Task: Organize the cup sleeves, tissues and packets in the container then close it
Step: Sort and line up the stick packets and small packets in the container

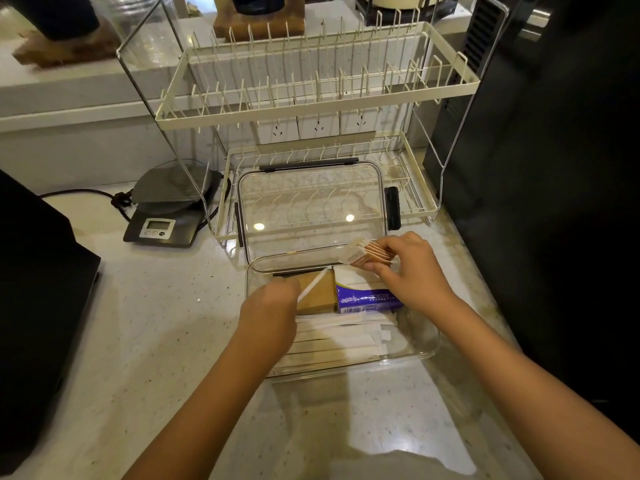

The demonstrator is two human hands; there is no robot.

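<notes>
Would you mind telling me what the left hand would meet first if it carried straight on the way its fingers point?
Most likely the brown cardboard cup sleeves in the clear plastic container: the left hand points up and right, right beside them. It already pinches a thin white paper-wrapped stick. Depth is unclear.

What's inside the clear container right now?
Brown cup sleeves at back left, a purple tissue pack beside them, white wrapped packets in front. The left hand covers the left part.

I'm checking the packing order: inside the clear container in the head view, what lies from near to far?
Near to far: white wrapped sticks, then the purple tissue pack, then the fanned packets gripped by the right hand above the far rim.
</notes>
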